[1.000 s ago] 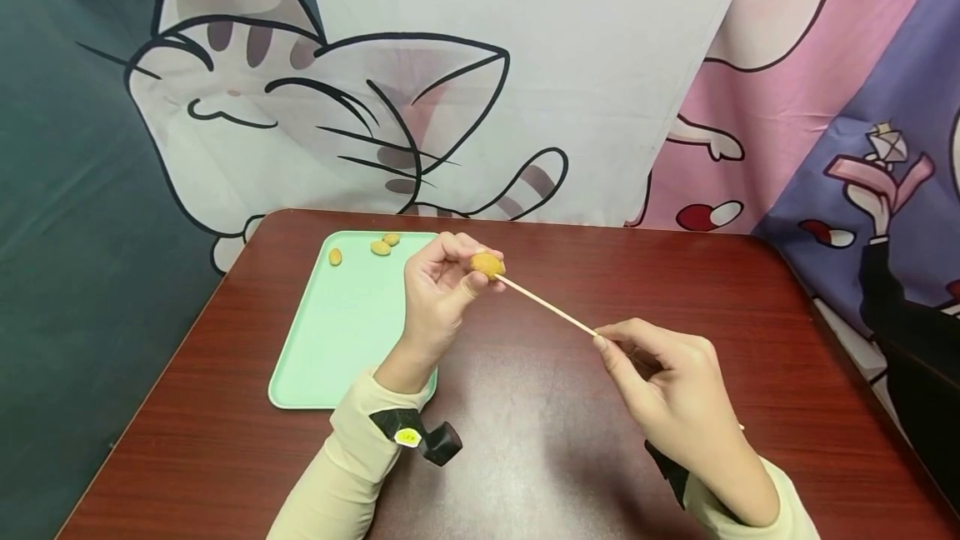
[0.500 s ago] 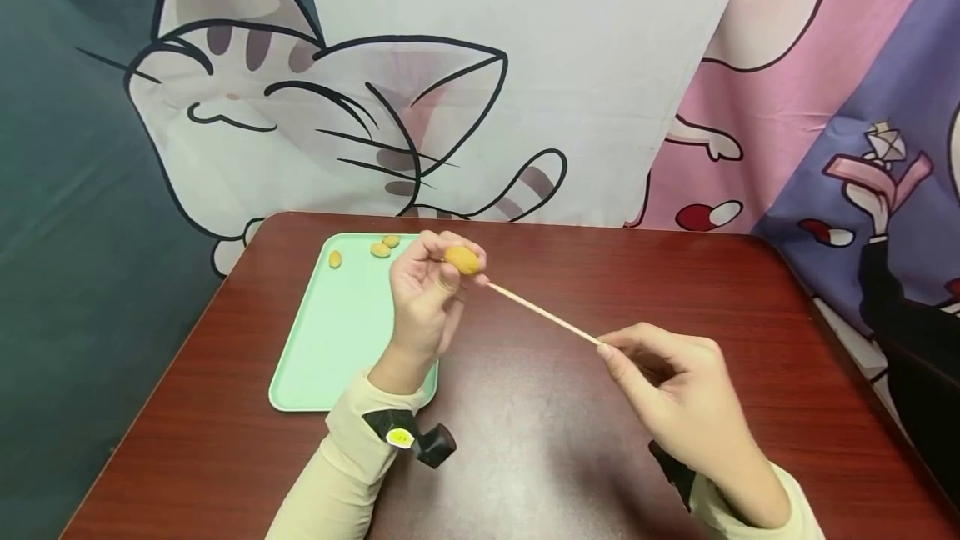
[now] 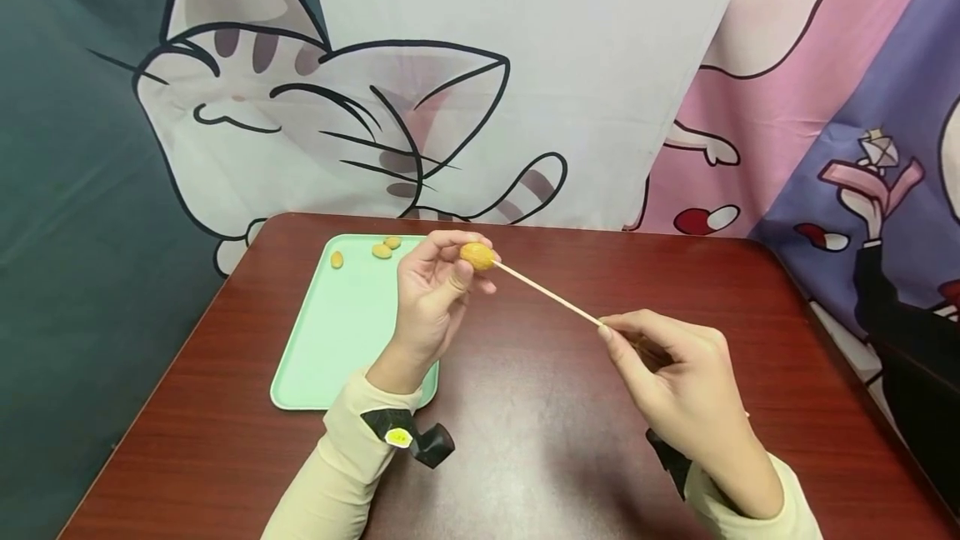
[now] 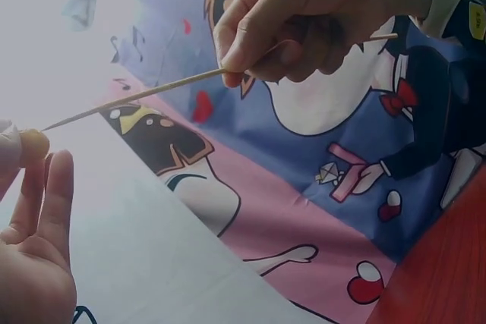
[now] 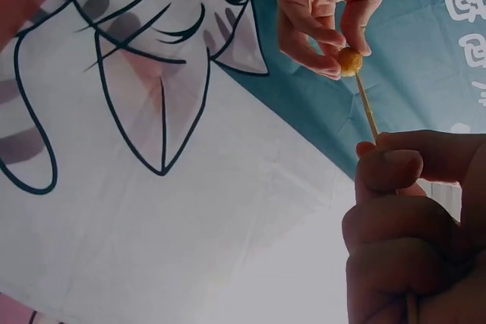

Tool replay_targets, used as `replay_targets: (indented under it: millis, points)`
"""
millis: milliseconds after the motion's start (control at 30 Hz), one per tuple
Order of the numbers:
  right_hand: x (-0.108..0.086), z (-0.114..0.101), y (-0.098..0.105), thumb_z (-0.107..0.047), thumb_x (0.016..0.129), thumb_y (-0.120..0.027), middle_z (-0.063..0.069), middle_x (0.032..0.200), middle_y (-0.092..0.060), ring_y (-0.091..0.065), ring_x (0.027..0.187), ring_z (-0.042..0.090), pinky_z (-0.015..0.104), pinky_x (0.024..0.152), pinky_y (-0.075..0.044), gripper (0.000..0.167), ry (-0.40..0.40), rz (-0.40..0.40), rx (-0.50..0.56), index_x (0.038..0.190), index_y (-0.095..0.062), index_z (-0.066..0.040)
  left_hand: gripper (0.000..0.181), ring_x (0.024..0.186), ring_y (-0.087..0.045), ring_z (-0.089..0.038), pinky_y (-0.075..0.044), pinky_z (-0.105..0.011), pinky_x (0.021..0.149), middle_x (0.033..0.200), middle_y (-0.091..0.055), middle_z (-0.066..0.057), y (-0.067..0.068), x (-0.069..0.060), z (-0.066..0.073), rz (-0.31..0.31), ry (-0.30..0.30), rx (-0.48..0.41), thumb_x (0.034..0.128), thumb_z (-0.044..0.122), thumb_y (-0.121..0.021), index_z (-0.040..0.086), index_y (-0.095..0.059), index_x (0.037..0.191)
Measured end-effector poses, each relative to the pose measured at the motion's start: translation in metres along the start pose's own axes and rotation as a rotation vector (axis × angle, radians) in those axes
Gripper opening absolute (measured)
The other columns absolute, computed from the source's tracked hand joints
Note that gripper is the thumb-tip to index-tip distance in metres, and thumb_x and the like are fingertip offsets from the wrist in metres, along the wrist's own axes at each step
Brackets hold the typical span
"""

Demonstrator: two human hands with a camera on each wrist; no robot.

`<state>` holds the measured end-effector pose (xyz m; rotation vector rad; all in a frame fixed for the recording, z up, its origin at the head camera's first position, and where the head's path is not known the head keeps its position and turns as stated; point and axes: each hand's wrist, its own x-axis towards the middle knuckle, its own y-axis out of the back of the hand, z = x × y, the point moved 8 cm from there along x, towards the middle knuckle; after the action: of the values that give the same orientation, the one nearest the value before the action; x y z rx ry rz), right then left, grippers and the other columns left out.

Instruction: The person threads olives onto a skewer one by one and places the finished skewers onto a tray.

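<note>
In the head view the left hand (image 3: 431, 298) pinches a small yellow oval piece (image 3: 477, 256) between thumb and fingers, above the tray's right side. A thin wooden stick (image 3: 547, 292) slants down from that piece to the right hand (image 3: 678, 382), which grips it with thumb and forefinger. The stick's tip meets the yellow piece (image 5: 350, 61) in the right wrist view; whether it has gone in cannot be told. The stick's rear part (image 4: 383, 36) shows behind the right hand (image 4: 304, 20) in the left wrist view.
A pale green tray (image 3: 337, 332) lies on the left of the dark red table (image 3: 525, 440). Near its far edge sit several yellow pieces, one at the left (image 3: 337, 259) and others (image 3: 381, 251) further right. Cloths printed with cartoon figures hang behind.
Half a second ago the stick's tip stood below and right of the yellow piece; now it meets the piece's right end. The left hand has shifted slightly right, the right hand slightly up.
</note>
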<state>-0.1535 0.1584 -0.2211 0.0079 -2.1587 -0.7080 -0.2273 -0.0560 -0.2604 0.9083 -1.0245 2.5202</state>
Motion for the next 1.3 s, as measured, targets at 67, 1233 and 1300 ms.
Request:
replay_targets:
  millis: [67,1233,1300]
  points:
    - [0.000,0.000,0.000,0.012,0.075,-0.074,-0.014,0.059,-0.048,-0.033,0.046,-0.003,0.009,0.040,-0.026,0.028,0.003,0.000,-0.012,0.089,-0.074,-0.012,0.022,0.089,-0.068,-0.015,-0.060,-0.021,0.065,0.102,-0.068,-0.006,0.000,-0.001,-0.001,0.000,0.007,0.023,0.0887,0.018,-0.073,0.008,-0.068,0.108]
    - [-0.013,0.011,-0.023,0.010,0.081,-0.069,-0.011,0.059,-0.047,-0.034,0.048,-0.003,0.009,0.039,-0.027,0.022,-0.006,-0.098,0.079,0.087,-0.072,-0.011,0.021,0.081,-0.066,-0.012,-0.060,-0.022,0.072,0.089,-0.066,-0.003,-0.001,-0.005,-0.011,-0.097,0.052,0.116,0.0848,0.027,-0.076,0.012,-0.065,0.095]
    - [-0.016,0.018,-0.027,0.012,0.082,-0.070,-0.011,0.059,-0.049,-0.034,0.045,-0.003,0.012,0.036,-0.028,0.027,-0.106,-0.133,0.137,0.088,-0.072,-0.014,0.020,0.081,-0.066,-0.013,-0.060,-0.022,0.071,0.089,-0.065,-0.002,-0.002,-0.005,-0.012,-0.107,0.058,0.118,0.0852,0.028,-0.075,0.013,-0.066,0.095]
